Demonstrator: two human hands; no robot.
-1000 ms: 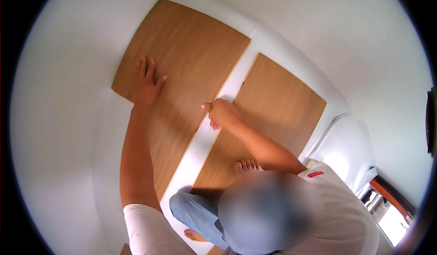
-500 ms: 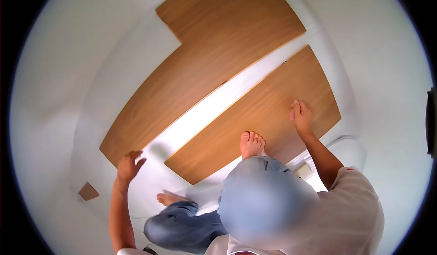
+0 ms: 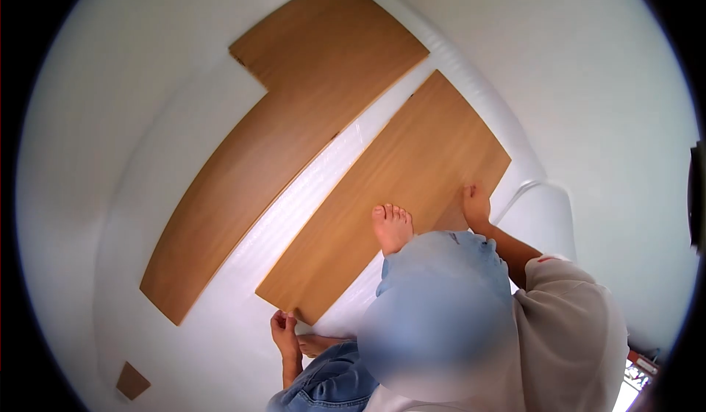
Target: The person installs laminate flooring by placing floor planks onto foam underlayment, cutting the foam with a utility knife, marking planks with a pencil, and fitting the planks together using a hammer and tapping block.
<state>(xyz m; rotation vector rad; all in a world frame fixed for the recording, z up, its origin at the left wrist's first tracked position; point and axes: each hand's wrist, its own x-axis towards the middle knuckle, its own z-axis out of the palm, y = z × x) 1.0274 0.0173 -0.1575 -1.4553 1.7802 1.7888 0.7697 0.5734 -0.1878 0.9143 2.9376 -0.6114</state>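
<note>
Two flat brown wood-grain panels lie side by side with a slanting gap between them. The nearer rectangular panel (image 3: 390,169) has my left hand (image 3: 285,331) at its lower-left end, fingers bent together at the edge. My right hand (image 3: 476,205) is at the same panel's right edge, its fingers curled against the wood; the underside of its grip is hidden. Beyond the gap, the longer notched panel (image 3: 250,162) has neither hand on it.
A bare foot (image 3: 392,226) rests on the nearer panel, and the other foot (image 3: 315,344) is beside its lower end. White sheeting (image 3: 220,305) lies beneath the panels. A small brown piece (image 3: 132,381) is at lower left. Pale walls rise around.
My left hand has moved right from the longer panel's end to the nearer panel's lower end. My right hand has come down to that panel's edge. The view has shifted.
</note>
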